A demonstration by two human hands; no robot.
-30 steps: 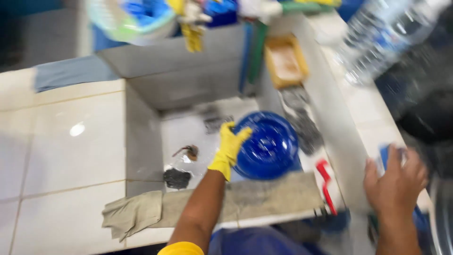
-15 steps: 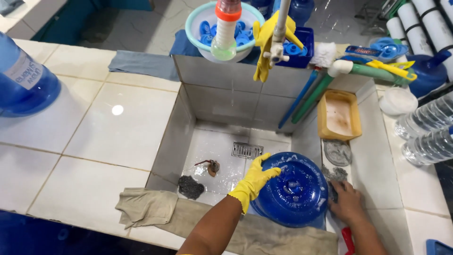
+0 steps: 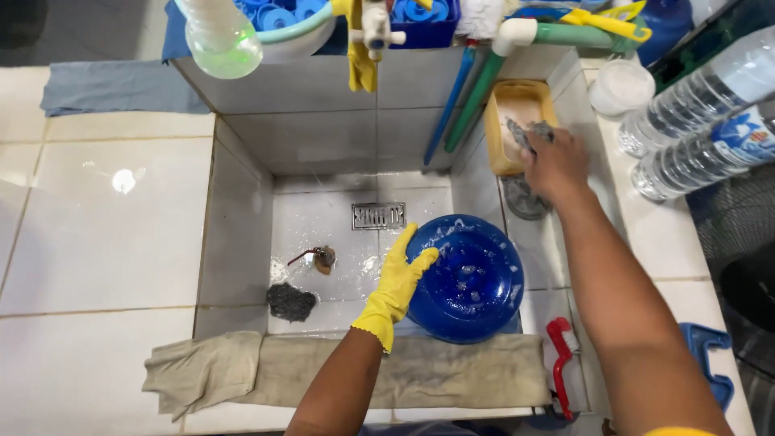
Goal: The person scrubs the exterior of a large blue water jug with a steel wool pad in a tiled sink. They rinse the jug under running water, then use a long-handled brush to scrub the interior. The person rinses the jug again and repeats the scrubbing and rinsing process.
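My left hand wears a yellow rubber glove and rests on the left side of a large blue water jug that stands bottom-up in the tiled sink. The jug's base is wet and soapy. My bare right hand reaches to the sink's right ledge and grips a grey scouring pad over a yellow soap tray.
A floor drain, a small plug and a dark scrubber lie on the sink floor. A beige cloth drapes the front rim. A red brush lies at the right, plastic bottles on the counter.
My right hand moved from the jug's right side up to the yellow tray and took hold of the scouring pad. My gloved left hand stayed on the jug.
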